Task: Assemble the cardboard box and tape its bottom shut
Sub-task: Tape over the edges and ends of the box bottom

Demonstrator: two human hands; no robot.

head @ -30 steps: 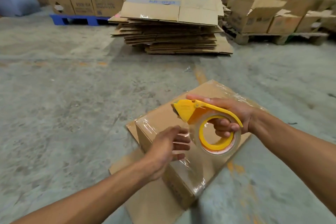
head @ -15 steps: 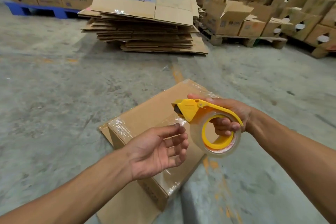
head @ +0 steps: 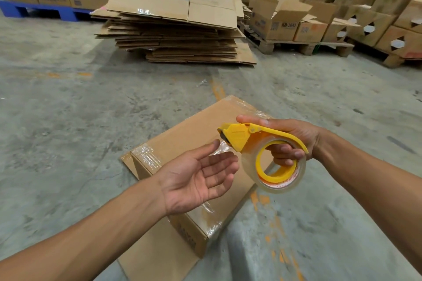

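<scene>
1. The right hand [head: 294, 139] grasps the yellow tape dispenser [head: 255, 143], fingers curled through the core of the clear tape roll [head: 276, 166] and thumb lying along the top of the handle. The dispenser hangs in the air, touching nothing else.

2. The left hand [head: 198, 175] is released, palm up and fingers relaxed, holding nothing. Its fingertips sit just beside the dispenser's cutter end, apart from it.

3. Below both hands the cardboard box [head: 182, 143] stands on the concrete floor [head: 68, 121] with its bottom face up. Glossy clear tape runs along that face and wraps over the near and far edges.

4. Judged step: the taping looks finished or close to it. The next move likely calls for the left hand to find the loose tape end at the cutter, or to press the strip flat; I cannot tell which.

5. Writing on the roll's core is red but too blurred to read.

6. Beyond the hands, the stack of flattened cartons [head: 178, 29] reads "KB-3033" and "MULTI PURPOSE FOAM CLEANER".

7. To the far right, the palletised boxes [head: 285, 23] show "KB-2041".
</scene>
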